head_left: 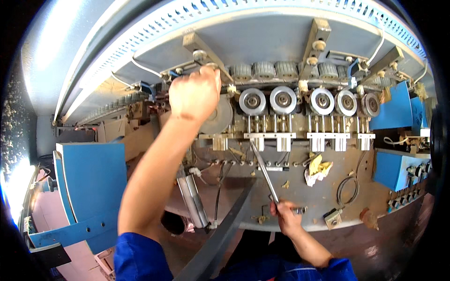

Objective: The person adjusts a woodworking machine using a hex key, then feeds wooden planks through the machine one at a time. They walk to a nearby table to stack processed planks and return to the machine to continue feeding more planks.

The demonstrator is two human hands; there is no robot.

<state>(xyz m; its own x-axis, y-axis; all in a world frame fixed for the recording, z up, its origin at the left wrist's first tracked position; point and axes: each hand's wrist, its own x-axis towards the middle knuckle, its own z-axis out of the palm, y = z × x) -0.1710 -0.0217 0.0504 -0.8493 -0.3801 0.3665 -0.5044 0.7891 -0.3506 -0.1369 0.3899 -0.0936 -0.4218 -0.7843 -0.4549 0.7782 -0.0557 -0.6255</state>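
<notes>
My left hand (194, 93) is raised in a closed fist against a metal bracket (192, 41) on the machine's upper panel. Its fingers are turned away, so what they grip is hidden. A round bolt head (199, 54) shows on the bracket just above the knuckles. Low on the right, my right hand (287, 218) is wrapped round a long metal rod-shaped tool (266, 174). The tool slants up and left, its far end by the clamp blocks under the wheels. A short socket-like end (300, 210) sticks out to the right of that hand.
Several grey wheels (283, 100) line the machine, with ribbed rollers (263, 70) behind. On the bench lie a yellow-and-white crumpled wrapper (318, 169), a coiled cable (348, 189) and a small metal box (333, 218). A silver cylinder (192, 199) and dark slanting bar (225, 234) stand near me.
</notes>
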